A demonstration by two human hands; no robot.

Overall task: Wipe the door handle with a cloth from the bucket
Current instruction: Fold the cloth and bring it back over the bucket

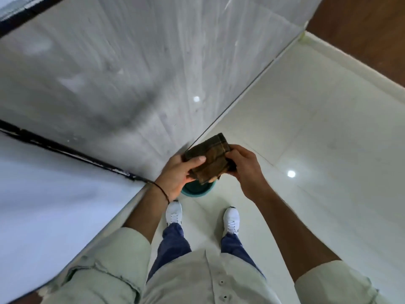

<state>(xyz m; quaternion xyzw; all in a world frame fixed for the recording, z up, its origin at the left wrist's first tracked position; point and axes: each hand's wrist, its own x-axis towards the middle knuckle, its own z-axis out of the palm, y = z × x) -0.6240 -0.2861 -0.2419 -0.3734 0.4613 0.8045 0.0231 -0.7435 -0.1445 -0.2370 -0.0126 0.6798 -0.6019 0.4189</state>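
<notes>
A folded brown checked cloth (210, 157) is held in front of me at waist height by both hands. My left hand (177, 174) grips its left edge with the thumb laid on top. My right hand (245, 166) pinches its right edge. Directly below the cloth, a teal bucket (198, 190) stands on the floor just ahead of my left shoe, mostly hidden by my hands and the cloth. No door handle shows in this view.
A grey marbled wall or door panel (131, 73) rises straight ahead and a white panel (43, 183) with a dark edge strip stands close on my left. Glossy white floor tiles (317, 139) spread to the right, ending at a brown wooden surface (372, 29).
</notes>
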